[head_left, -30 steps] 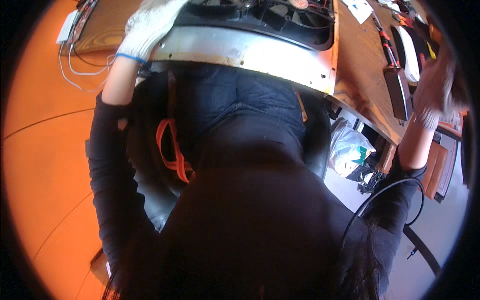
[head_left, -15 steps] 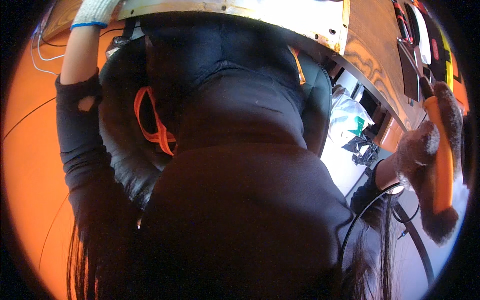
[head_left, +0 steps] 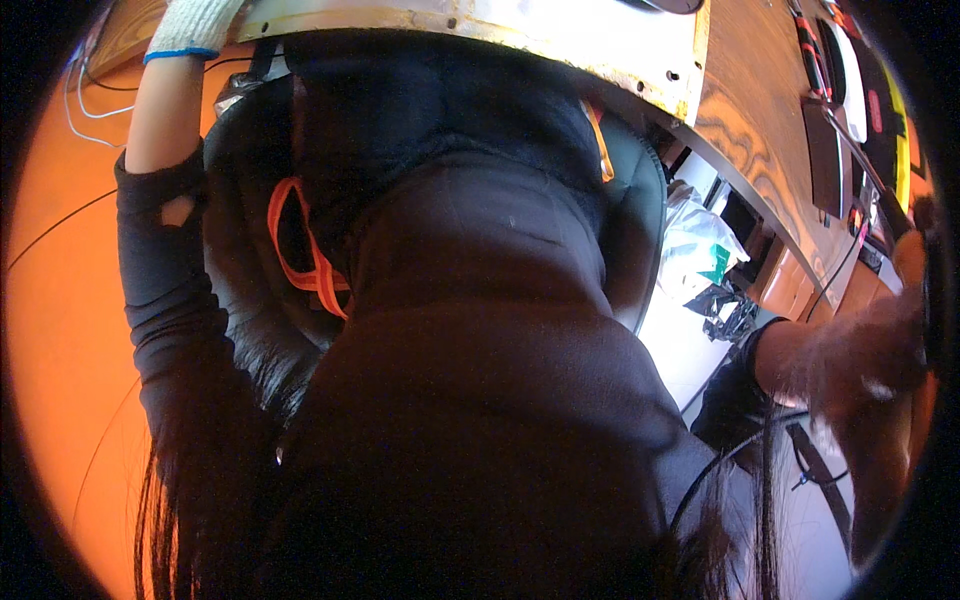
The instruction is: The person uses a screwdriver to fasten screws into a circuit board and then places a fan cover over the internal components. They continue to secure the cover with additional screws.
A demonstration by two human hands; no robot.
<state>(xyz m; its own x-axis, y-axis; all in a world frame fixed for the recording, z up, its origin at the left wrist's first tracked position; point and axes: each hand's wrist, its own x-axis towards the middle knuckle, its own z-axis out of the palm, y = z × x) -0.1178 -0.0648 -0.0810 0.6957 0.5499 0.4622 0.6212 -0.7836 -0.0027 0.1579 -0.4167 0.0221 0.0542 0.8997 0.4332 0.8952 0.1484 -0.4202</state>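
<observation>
Wooden tabletop (head_left: 745, 115) far right. Right hand (head_left: 870, 380) wraps fingers round orange-handled tool (head_left: 908, 260); left hand (head_left: 195, 25) by metal panel (head_left: 520, 18), fingers cropped, can't tell. I'd brace panel, move tool slowly.

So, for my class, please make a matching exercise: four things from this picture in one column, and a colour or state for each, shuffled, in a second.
Things:
1. left hand
2. metal panel
3. strap
4. plastic bag

Colours and states:
A. orange and looped
B. whitish and partly see-through
C. gloved in white, blue-trimmed at the wrist
D. rust-stained along its edge

Pairs: 1-C, 2-D, 3-A, 4-B
</observation>
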